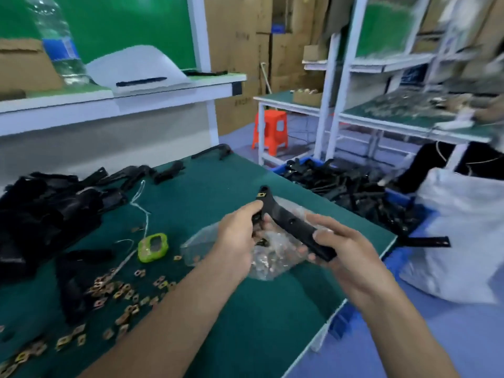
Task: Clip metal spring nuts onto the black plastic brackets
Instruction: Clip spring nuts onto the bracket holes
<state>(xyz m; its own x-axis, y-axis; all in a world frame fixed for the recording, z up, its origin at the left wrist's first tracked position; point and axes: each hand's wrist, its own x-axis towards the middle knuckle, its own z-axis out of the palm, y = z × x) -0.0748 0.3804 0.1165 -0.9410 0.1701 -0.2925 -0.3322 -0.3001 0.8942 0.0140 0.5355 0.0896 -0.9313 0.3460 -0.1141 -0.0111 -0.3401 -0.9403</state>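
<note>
I get single view: head-worn, wide-angle. It looks forward and down across green table (245,309) from near side; table's right edge runs diagonally from bottom middle to right of frame. Forearms enter from bottom edge. Left hand (240,236) and right hand (346,252), both gripping black bracket (294,225), sit at frame centre, close to lens. White shelf (109,102) fills upper left, orange stool (270,132) upper middle. Upper right blurred.

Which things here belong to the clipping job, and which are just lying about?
Job: held black plastic bracket, brass spring nut on its tip, loose brass nuts, clear plastic bag, blue bin of brackets.
Lying about: clear water bottle, orange plastic stool.
</note>
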